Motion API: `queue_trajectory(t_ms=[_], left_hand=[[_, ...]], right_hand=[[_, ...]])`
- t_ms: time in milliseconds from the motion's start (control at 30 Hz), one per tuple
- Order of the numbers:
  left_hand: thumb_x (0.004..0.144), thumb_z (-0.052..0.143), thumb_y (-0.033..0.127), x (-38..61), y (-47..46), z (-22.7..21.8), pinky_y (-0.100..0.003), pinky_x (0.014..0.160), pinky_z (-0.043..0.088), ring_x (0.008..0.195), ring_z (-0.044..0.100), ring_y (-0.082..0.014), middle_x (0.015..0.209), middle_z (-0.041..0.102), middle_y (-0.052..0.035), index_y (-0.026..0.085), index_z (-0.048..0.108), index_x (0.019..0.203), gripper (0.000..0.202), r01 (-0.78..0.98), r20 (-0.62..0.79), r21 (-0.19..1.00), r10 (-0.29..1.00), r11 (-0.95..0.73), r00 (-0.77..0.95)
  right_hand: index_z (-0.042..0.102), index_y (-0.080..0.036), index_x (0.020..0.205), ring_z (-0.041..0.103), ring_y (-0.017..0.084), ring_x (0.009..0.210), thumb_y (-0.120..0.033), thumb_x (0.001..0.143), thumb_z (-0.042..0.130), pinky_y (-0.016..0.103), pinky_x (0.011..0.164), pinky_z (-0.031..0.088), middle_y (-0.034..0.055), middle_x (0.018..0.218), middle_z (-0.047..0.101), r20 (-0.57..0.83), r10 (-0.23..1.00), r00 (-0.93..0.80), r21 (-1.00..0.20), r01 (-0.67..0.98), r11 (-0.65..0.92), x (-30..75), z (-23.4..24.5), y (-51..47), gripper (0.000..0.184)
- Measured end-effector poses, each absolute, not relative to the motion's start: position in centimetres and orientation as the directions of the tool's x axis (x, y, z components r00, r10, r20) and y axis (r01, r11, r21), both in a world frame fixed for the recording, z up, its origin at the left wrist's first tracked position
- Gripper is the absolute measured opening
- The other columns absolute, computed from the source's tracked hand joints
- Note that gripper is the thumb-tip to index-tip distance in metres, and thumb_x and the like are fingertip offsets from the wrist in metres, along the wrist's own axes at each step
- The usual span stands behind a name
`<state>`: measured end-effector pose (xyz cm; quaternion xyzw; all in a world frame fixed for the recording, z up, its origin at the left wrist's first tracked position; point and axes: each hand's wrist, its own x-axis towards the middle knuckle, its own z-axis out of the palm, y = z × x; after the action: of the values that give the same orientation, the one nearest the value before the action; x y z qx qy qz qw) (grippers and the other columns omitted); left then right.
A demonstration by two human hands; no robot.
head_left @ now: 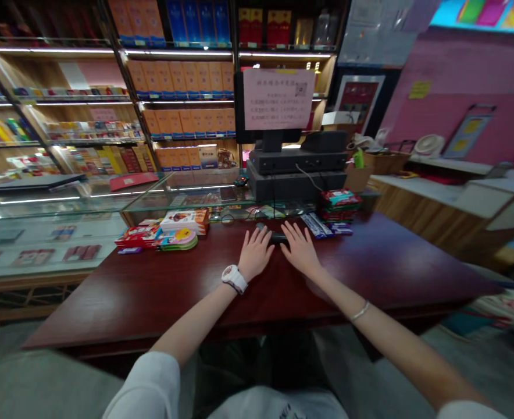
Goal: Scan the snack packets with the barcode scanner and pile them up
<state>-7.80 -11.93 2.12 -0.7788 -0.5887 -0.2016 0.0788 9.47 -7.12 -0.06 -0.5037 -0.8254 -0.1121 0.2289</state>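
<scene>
Glossy dark-red counter (187,308), black mouse (274,237) at twelve o'clock

Orange boxes banded blue (178,78) at eleven o'clock; two-tone pink wall (457,70) at two; white watch (234,278) at seven.

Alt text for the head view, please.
The left hand, with a white wristwatch, and the right hand lie palm-down on a dark red polished counter, beside a small black device. Colourful packaged goods sit on either side, before a black stacked terminal, a glass display case and lit shelves of boxed goods.

Left hand (254,253) and right hand (300,249) lie flat on a dark-red counter (257,302), flanking a small black device (277,237).
</scene>
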Motion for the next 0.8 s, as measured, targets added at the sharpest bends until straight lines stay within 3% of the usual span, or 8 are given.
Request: queue_trajectory(t_ms=[400, 533, 800], left_hand=[[0.099, 0.038, 0.036, 3.4, -7.4, -1.4, -0.051, 0.122, 0.020, 0.144, 0.035, -0.0255, 0.155, 0.040, -0.0066, 0.019, 0.044, 0.144, 0.048, 0.842, 0.346, 0.100, 0.812, -0.530, 0.470], [0.098, 0.039, 0.035, 7.0, -5.9, -2.3, -0.052, 0.122, 0.019, 0.144, 0.035, -0.0262, 0.155, 0.040, -0.0077, 0.018, 0.044, 0.144, 0.049, 0.828, 0.299, 0.143, 0.821, -0.543, 0.486], [0.097, 0.039, 0.033, 11.8, -3.1, -3.5, -0.053, 0.122, 0.020, 0.144, 0.035, -0.0262, 0.156, 0.039, -0.0077, 0.020, 0.043, 0.145, 0.049, 0.819, 0.252, 0.224, 0.843, -0.528, 0.475]], right_hand=[[0.036, -0.014, 0.148, 0.031, 0.027, 0.143, -0.029, 0.093, 0.040, 0.049, 0.118, 0.021, 0.0118, 0.157, 0.035, 0.433, 0.898, -0.074, -0.088, 0.988, 0.124, 22.5, -4.5, -2.9, 0.057], [0.036, -0.016, 0.148, 0.032, 0.027, 0.143, -0.031, 0.093, 0.041, 0.050, 0.115, 0.026, 0.0131, 0.156, 0.036, 0.361, 0.932, 0.013, -0.117, 0.993, 0.032, 25.9, -5.6, -1.0, 0.057], [0.034, -0.015, 0.150, 0.031, 0.028, 0.144, -0.035, 0.095, 0.041, 0.050, 0.116, 0.026, 0.0138, 0.158, 0.033, 0.279, 0.951, 0.135, -0.189, 0.978, -0.083, 29.9, -5.3, 2.1, 0.059]])
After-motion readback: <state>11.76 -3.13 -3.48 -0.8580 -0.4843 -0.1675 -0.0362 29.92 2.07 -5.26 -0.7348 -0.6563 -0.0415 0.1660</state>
